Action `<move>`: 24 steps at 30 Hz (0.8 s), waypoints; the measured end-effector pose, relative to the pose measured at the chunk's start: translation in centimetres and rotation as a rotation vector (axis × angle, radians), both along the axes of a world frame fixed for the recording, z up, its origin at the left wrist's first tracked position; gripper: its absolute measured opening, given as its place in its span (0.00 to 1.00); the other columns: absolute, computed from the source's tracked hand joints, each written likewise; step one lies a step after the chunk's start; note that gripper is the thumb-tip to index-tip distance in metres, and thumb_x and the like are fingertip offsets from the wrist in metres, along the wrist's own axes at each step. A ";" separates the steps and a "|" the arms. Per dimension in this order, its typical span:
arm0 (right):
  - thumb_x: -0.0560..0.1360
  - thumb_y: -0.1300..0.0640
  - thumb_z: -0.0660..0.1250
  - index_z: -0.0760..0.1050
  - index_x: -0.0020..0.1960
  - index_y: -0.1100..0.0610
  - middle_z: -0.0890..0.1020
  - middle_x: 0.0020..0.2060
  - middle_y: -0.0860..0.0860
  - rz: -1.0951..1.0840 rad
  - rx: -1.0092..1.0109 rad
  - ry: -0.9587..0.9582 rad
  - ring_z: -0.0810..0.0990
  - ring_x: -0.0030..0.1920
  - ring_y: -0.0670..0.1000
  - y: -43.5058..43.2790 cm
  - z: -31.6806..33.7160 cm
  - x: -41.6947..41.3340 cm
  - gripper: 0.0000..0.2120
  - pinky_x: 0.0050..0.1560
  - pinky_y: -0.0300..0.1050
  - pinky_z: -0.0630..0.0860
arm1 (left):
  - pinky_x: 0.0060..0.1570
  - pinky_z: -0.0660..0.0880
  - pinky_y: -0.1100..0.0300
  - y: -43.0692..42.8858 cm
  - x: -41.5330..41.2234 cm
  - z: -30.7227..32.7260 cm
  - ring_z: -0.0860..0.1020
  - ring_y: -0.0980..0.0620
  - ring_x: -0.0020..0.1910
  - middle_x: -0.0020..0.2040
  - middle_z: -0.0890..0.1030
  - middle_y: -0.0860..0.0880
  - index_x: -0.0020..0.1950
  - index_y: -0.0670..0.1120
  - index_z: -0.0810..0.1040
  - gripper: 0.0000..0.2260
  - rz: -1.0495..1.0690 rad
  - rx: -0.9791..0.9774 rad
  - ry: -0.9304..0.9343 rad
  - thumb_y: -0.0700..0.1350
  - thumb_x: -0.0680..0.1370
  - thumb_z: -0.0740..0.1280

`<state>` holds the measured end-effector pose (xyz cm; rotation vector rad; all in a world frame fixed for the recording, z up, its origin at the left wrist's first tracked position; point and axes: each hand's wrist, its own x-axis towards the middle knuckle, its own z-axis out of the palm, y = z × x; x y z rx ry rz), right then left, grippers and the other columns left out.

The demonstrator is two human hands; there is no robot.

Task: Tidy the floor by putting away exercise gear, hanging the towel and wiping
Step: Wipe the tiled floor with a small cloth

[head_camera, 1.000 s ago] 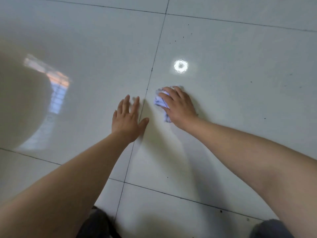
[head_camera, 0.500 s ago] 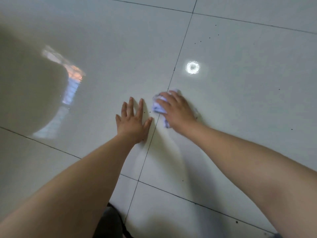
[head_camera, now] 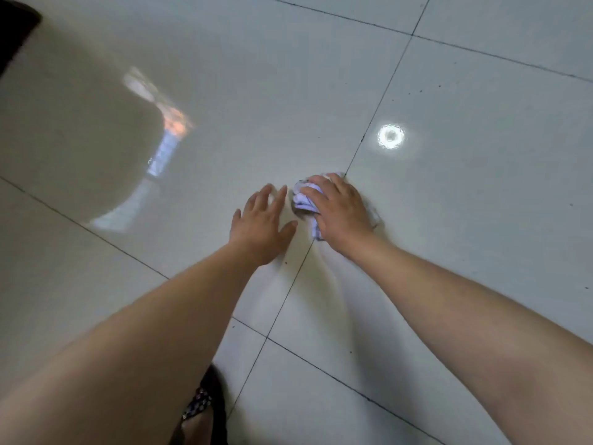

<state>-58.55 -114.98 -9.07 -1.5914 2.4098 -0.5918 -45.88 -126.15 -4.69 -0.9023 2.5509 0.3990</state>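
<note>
Cloth (head_camera: 305,200): crumpled, pale with faint blue stripes, lying on the floor (head_camera: 481,239) under the right hand (head_camera: 341,213), mid-frame.

Nearest edge: a dark patterned garment (head_camera: 200,409) is showing at the bottom, between the two bare forearms. The left forearm (head_camera: 144,342) is reaching up from the lower left and the right forearm (head_camera: 465,309) from the lower right, both converging toward the middle.

Left hand (head_camera: 261,226): lying palm down, fingers straight and slightly spread, grasping nothing. It is sitting on the tile left of the grout line (head_camera: 285,293); whether the palm is pressing the tile or hovering just over it, cannot tell. Some motion blur at the fingertips.

Right hand: fingers are curling over the cloth and grasping it, pushing it down against the floor. The cloth is straddling the grout line, bunching out past the fingertips on the left and peeking out a little on the right. The left hand's fingertips are sitting just beside it, not touching.

Farther out: the glossy tile is reflecting a ring of light (head_camera: 391,136) beyond the right hand and a window reflection (head_camera: 167,146) to the left. A dark object (head_camera: 16,30) is cutting into the far left corner; too little showing to identify.
</note>
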 end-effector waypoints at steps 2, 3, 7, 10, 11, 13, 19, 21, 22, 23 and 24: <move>0.57 0.63 0.72 0.75 0.61 0.57 0.76 0.60 0.55 -0.027 -0.023 -0.036 0.73 0.59 0.60 0.1 0.3 0.4 0.32 0.56 0.53 0.72 | 0.71 0.58 0.45 -1.7 0.8 1.2 0.49 0.47 0.76 0.78 0.48 0.49 0.77 0.54 0.44 0.30 -0.047 -0.016 -0.048 0.60 0.79 0.54; 0.59 0.64 0.70 0.75 0.61 0.56 0.76 0.60 0.54 -0.071 -0.045 -0.060 0.73 0.59 0.60 0.0 0.8 0.5 0.30 0.54 0.54 0.73 | 0.71 0.58 0.46 -3.0 1.1 1.9 0.49 0.46 0.76 0.78 0.47 0.49 0.76 0.54 0.43 0.30 -0.119 -0.054 -0.096 0.60 0.79 0.53; 0.65 0.60 0.58 0.74 0.63 0.56 0.75 0.61 0.52 -0.179 -0.175 -0.169 0.72 0.60 0.58 -1.6 3.8 1.4 0.26 0.53 0.50 0.70 | 0.71 0.59 0.46 -8.3 1.8 5.9 0.52 0.47 0.75 0.78 0.50 0.50 0.76 0.56 0.45 0.28 -0.379 -0.153 -0.217 0.61 0.79 0.50; 0.71 0.55 0.52 0.73 0.64 0.54 0.74 0.63 0.51 -0.223 -0.213 -0.252 0.70 0.62 0.56 -3.3 6.0 2.2 0.24 0.56 0.49 0.69 | 0.70 0.61 0.46 -10.4 2.4 7.6 0.54 0.47 0.75 0.77 0.53 0.50 0.76 0.56 0.48 0.28 -0.380 -0.106 -0.219 0.60 0.79 0.51; 0.71 0.51 0.49 0.73 0.64 0.54 0.74 0.63 0.51 -0.234 -0.218 -0.274 0.70 0.63 0.55 -3.9 6.6 2.3 0.25 0.56 0.49 0.68 | 0.70 0.61 0.47 -10.9 2.8 7.8 0.54 0.47 0.75 0.77 0.53 0.50 0.76 0.56 0.48 0.28 -0.361 -0.089 -0.194 0.60 0.79 0.52; 0.71 0.46 0.46 0.72 0.66 0.52 0.72 0.64 0.50 -0.244 -0.195 -0.316 0.68 0.65 0.54 -4.9 7.6 2.6 0.29 0.58 0.48 0.67 | 0.70 0.60 0.47 -11.5 3.5 7.8 0.54 0.47 0.75 0.77 0.54 0.50 0.76 0.56 0.49 0.28 -0.285 -0.055 -0.101 0.59 0.79 0.54; 0.79 0.51 0.59 0.70 0.67 0.53 0.72 0.64 0.49 -0.280 -0.094 -0.368 0.68 0.65 0.54 -8.2 7.3 4.8 0.18 0.62 0.45 0.65 | 0.70 0.57 0.53 -13.6 6.5 3.4 0.56 0.46 0.74 0.76 0.58 0.47 0.76 0.51 0.56 0.25 -0.017 0.007 0.240 0.53 0.80 0.58; 0.79 0.52 0.60 0.70 0.67 0.53 0.72 0.64 0.49 -0.279 -0.049 -0.357 0.68 0.65 0.54 -9.6 6.6 5.9 0.17 0.62 0.43 0.64 | 0.70 0.59 0.52 -14.9 8.3 1.5 0.59 0.44 0.73 0.75 0.60 0.45 0.75 0.49 0.60 0.24 0.015 0.010 0.296 0.52 0.79 0.58; 0.79 0.52 0.60 0.70 0.67 0.53 0.72 0.64 0.50 -0.266 -0.036 -0.345 0.68 0.65 0.54 -10.5 6.3 6.3 0.17 0.62 0.42 0.63 | 0.70 0.60 0.50 -15.6 9.3 0.6 0.61 0.43 0.73 0.75 0.61 0.44 0.74 0.49 0.61 0.24 0.043 -0.005 0.321 0.52 0.79 0.59; 0.79 0.53 0.60 0.70 0.67 0.53 0.72 0.64 0.50 -0.251 -0.028 -0.333 0.68 0.65 0.54 -11.6 6.0 6.8 0.17 0.62 0.42 0.63 | 0.70 0.61 0.47 -16.4 10.3 -0.1 0.61 0.43 0.73 0.75 0.62 0.45 0.74 0.49 0.61 0.23 0.088 -0.024 0.340 0.52 0.79 0.58; 0.79 0.53 0.60 0.70 0.67 0.54 0.72 0.64 0.50 -0.242 -0.021 -0.323 0.68 0.65 0.54 -12.7 5.6 7.3 0.17 0.61 0.42 0.63 | 0.70 0.60 0.45 -17.2 11.4 -0.7 0.59 0.43 0.73 0.75 0.61 0.45 0.74 0.49 0.61 0.23 0.139 -0.046 0.348 0.52 0.80 0.58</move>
